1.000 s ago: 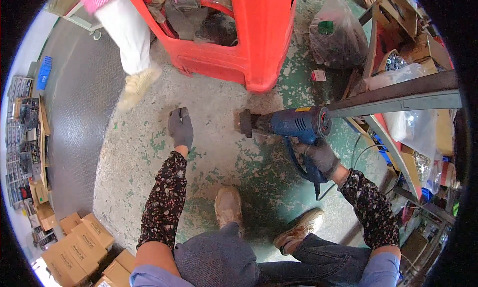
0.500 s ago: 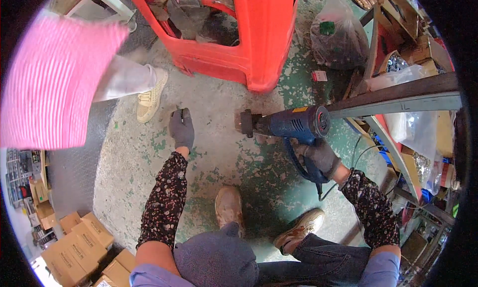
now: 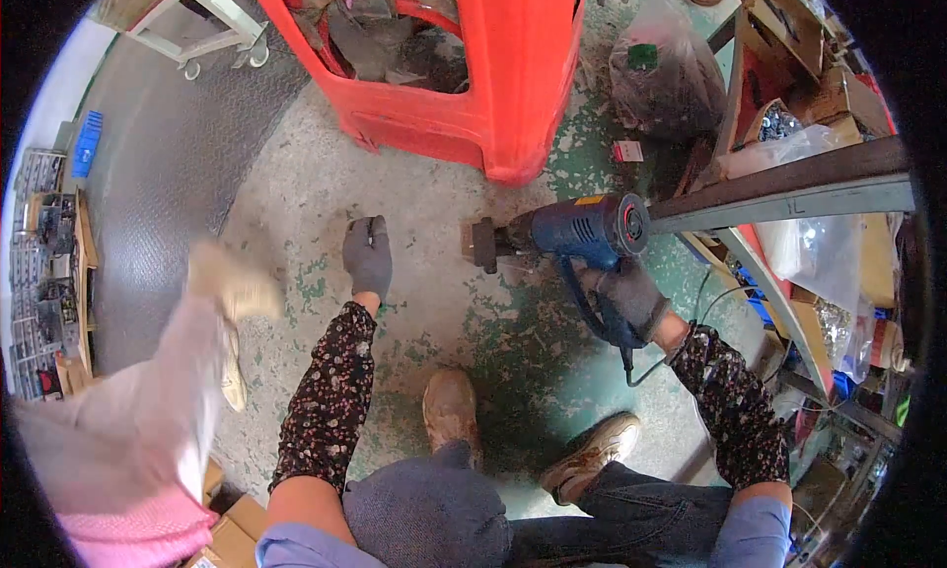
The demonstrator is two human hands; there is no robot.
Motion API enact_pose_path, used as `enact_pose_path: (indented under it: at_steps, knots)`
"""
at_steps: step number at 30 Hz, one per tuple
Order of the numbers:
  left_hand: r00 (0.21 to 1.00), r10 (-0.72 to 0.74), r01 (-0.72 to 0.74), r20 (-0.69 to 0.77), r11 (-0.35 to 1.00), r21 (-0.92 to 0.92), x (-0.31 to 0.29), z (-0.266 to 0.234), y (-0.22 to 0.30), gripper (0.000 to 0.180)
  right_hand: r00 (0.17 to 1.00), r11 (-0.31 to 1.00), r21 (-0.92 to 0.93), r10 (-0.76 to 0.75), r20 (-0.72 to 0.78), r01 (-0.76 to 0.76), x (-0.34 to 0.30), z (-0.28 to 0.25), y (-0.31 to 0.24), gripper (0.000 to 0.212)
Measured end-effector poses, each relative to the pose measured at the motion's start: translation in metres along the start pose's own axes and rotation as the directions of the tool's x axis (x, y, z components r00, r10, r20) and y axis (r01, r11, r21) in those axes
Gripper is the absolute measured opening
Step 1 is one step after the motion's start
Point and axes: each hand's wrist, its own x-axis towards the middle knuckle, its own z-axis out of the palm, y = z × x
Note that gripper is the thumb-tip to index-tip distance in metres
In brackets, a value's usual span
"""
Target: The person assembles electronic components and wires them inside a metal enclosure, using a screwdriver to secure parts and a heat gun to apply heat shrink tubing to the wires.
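My right hand (image 3: pixel 627 297), in a dark grey glove, grips the looped handle of a blue corded heat gun (image 3: pixel 577 228). Its wide dark nozzle (image 3: pixel 483 245) points left, toward the middle of the floor. A cord hangs from the bottom of the handle. To the left, my left hand (image 3: pixel 368 259) is held above the floor in a matching glove with darker fingertips. Its fingers are curled and pressed together; whatever they may hold is hidden. Dark flowered sleeves cover both forearms.
A red plastic stool (image 3: pixel 493 114) stands ahead, with scraps inside its frame. To the right are a metal-edged bench (image 3: pixel 789 198) with boxes and bags of small parts, and a filled plastic bag (image 3: pixel 666 80). A person's leg (image 3: pixel 168 400) is at left, near cardboard boxes (image 3: pixel 242 533).
The person in pink and pale trousers has walked from the upper left to the lower left, past my left arm. My hands and the heat gun have hardly moved.
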Motion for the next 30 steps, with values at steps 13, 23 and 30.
enact_pose_path:
  at_steps: [13, 23, 30]
  knots:
    - [1.0, 0.008, -0.007, -0.008, 0.999, 0.05, 0.002, -0.006, -0.002, 0.027, 0.997, 0.993, 0.107, -0.062, 0.046, 0.056, 0.001, -0.004, -0.011, 0.033]
    - [1.0, -0.027, 0.027, 0.004, 0.999, 0.032, 0.001, -0.008, 0.005, 0.027, 0.997, 0.993, 0.111, -0.057, 0.046, 0.051, 0.01, 0.001, -0.006, 0.034]
    - [0.995, -0.085, 0.085, 0.045, 0.996, 0.004, 0.002, -0.007, 0.003, 0.029, 0.996, 0.995, 0.087, -0.063, 0.056, 0.058, 0.014, 0.001, 0.004, 0.032]
